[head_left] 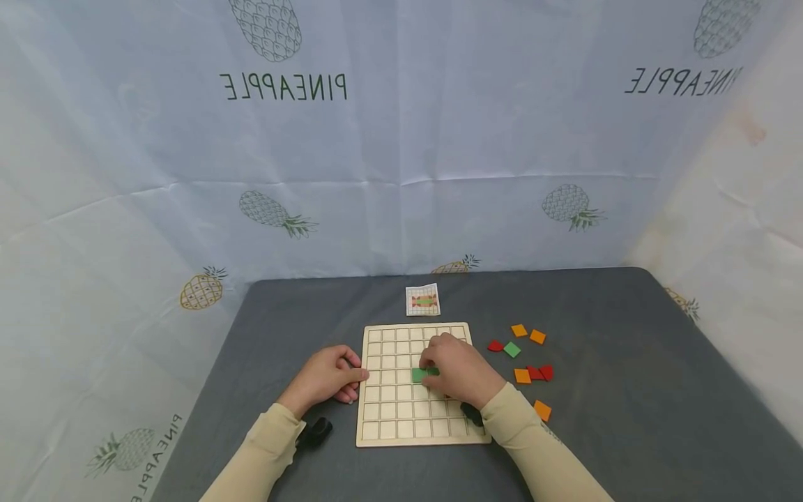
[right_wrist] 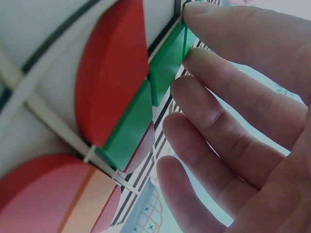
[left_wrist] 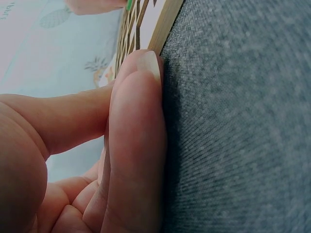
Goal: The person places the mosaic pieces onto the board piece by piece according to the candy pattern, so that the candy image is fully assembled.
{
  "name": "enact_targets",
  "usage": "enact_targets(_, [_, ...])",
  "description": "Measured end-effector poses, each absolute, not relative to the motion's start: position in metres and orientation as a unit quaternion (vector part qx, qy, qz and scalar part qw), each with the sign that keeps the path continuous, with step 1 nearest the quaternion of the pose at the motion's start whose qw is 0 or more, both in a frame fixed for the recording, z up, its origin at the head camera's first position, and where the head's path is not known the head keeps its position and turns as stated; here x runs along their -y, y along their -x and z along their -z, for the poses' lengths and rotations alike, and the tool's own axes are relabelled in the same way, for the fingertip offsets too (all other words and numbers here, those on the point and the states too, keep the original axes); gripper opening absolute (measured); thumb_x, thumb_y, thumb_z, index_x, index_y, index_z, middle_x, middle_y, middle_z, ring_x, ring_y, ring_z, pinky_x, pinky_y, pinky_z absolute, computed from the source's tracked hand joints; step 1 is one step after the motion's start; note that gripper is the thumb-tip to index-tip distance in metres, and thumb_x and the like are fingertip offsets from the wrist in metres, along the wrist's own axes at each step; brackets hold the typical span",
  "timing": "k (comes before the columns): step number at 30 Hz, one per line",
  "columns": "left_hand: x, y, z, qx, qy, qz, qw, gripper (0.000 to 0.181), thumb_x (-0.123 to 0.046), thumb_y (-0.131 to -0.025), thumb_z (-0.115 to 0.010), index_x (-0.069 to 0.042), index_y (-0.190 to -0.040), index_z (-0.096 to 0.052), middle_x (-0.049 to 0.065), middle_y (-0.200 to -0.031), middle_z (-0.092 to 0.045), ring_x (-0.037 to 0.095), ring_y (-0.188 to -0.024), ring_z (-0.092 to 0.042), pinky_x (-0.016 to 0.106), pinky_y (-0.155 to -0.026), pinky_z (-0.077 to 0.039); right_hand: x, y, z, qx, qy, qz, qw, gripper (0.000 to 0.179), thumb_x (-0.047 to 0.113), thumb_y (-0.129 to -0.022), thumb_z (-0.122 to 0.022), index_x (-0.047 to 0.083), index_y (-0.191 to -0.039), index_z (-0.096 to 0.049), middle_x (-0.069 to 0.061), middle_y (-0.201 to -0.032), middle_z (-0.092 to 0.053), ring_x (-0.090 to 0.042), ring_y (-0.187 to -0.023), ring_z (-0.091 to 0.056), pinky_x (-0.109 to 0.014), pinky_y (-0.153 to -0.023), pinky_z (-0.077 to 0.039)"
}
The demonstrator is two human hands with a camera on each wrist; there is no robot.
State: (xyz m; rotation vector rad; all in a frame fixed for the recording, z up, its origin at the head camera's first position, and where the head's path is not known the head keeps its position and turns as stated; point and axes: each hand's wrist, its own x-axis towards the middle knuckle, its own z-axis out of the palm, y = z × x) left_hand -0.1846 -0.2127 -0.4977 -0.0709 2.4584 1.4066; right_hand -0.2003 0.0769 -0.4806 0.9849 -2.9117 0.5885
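A square wooden grid board (head_left: 389, 411) lies on the table in the head view. My left hand (head_left: 323, 376) grips its left edge, with fingertips (left_wrist: 143, 65) right at the rim in the left wrist view. Over the middle of the board, my right hand (head_left: 463, 368) pinches a small green square tile (right_wrist: 190, 40) between thumb and forefinger. Another green tile (right_wrist: 167, 68) sits beside it in the row, seen in the right wrist view. Close by on the board is a red piece with a curved edge (right_wrist: 109, 77). My right hand hides part of the row in the head view.
A small pattern card (head_left: 423, 300) lies behind the board. Right of it are scattered loose pieces: orange squares (head_left: 518, 330), red pieces (head_left: 495, 346) and a green square (head_left: 511, 349). A pineapple-printed cloth (head_left: 401, 139) hangs behind the grey table (head_left: 659, 390).
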Motion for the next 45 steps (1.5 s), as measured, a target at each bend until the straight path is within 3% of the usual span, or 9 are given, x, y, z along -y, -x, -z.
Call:
enact_targets(8, [0.211,0.186,0.498,-0.859,0.026,-0.488,0.152,0.029,-0.023,-0.094,-0.087,-0.007,-0.107,-0.067,0.010,-0.078,-0.070,0.017,-0.061,-0.073,0.035,-0.057,-0.065,-0.083,0.202,0.475,0.931,-0.306,-0.197,-0.002,0.010,0.023,-0.090,-0.090,0.019,-0.095,-0.082,0.006,-0.089,-0.067,-0.009,-0.083,-0.054,-0.026,-0.070,-0.052])
enact_targets(15, [0.214,0.182,0.496,-0.859,0.034,-0.490,0.146,0.028,-0.021,-0.094,-0.087,-0.006,-0.106,-0.067,0.010,-0.078,-0.069,0.018,-0.061,-0.073,0.035,-0.057,-0.065,-0.119,0.213,0.469,0.947,-0.228,-0.225,-0.022,0.010,0.026,-0.092,-0.089,0.021,-0.090,-0.080,0.008,-0.084,-0.063,-0.010,-0.082,-0.052,-0.027,-0.068,-0.051])
enact_targets(26, [0.212,0.182,0.497,-0.863,0.038,-0.483,0.143,0.027,-0.021,-0.094,-0.087,-0.007,-0.106,-0.068,0.010,-0.078,-0.069,0.017,-0.061,-0.072,0.035,-0.056,-0.065,-0.212,0.224,0.474,0.972,-0.084,-0.218,-0.025,0.023,0.026,-0.093,-0.087,0.009,-0.106,-0.082,-0.008,-0.104,-0.075,-0.023,-0.090,-0.068,-0.049,-0.082,-0.064])
enact_targets(36, [0.209,0.183,0.495,-0.866,0.040,-0.478,0.143,0.025,-0.019,-0.094,-0.086,-0.007,-0.106,-0.068,0.010,-0.077,-0.069,0.018,-0.061,-0.072,0.035,-0.056,-0.064,-0.221,0.223,0.476,0.969,-0.063,-0.235,-0.045,0.029,0.028,-0.091,-0.089,0.005,-0.108,-0.081,-0.010,-0.104,-0.076,-0.021,-0.087,-0.068,-0.048,-0.079,-0.064])
enact_targets(45, [0.208,0.182,0.497,-0.867,0.039,-0.475,0.147,0.026,-0.020,-0.094,-0.086,-0.007,-0.106,-0.068,0.010,-0.078,-0.069,0.018,-0.061,-0.072,0.035,-0.056,-0.064,-0.225,0.222,0.476,0.969,-0.056,-0.234,-0.055,0.021,0.022,-0.090,-0.089,0.007,-0.103,-0.081,-0.006,-0.097,-0.073,-0.018,-0.081,-0.063,-0.040,-0.073,-0.061])
